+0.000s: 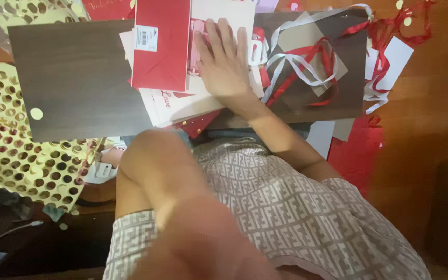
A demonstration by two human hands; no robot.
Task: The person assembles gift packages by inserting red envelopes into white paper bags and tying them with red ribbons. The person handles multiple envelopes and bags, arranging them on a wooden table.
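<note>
Your right hand (223,59) lies flat, fingers spread and together with nothing clamped, palm down on a stack of white cards (193,101) at the middle of the dark wooden worktop (79,78). Under the fingers sits a pink piece (197,39), partly hidden, so you cannot tell just what it is. Touching the hand's left side is a red folded envelope or card (162,46) with a small white label at its far left corner; it lies on top of the same stack. Your left hand does not clearly show: only a blurred forearm (193,233) crosses the near part of the view, so whether that grip is open or closed cannot be told. To the right of the stack a tangle of red and white ribbon (307,62) lies loose on the board, with white tags (395,59) and red paper scraps (359,150) beyond it on the floor. At the left, a yellowish sheet punched full of round holes (11,150) hangs off the worktop's edge, and a few punched dots are scattered about. Judging by how things lie, the cutting and punching look largely done, while the cards are only stacked and pressed, and the ribbon is not yet tied on anything.
</note>
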